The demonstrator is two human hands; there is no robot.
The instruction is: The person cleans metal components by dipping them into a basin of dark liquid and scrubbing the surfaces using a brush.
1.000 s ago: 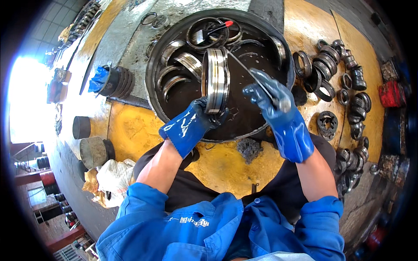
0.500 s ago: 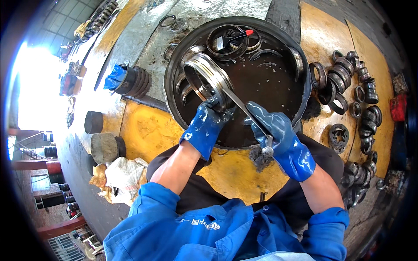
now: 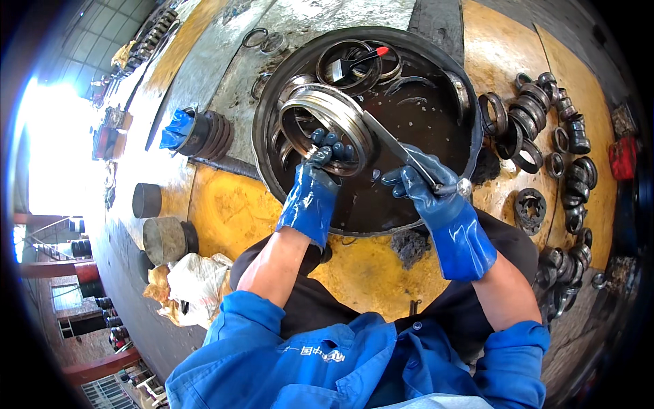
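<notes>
The left hand was clamped on the ring, at nine o'clock over the tub; the tool, tip by the ring's two-o'clock edge (contact unclear), sat clamped in the right hand. Scraping seemed the step, the next move calling for a steady ring.

Worn, stained yellow and grey sheeting on the floor carries a wide, round, dark-rimmed basin, 2 grey cylinders, a crumpled white bag and dark metal rings.
</notes>
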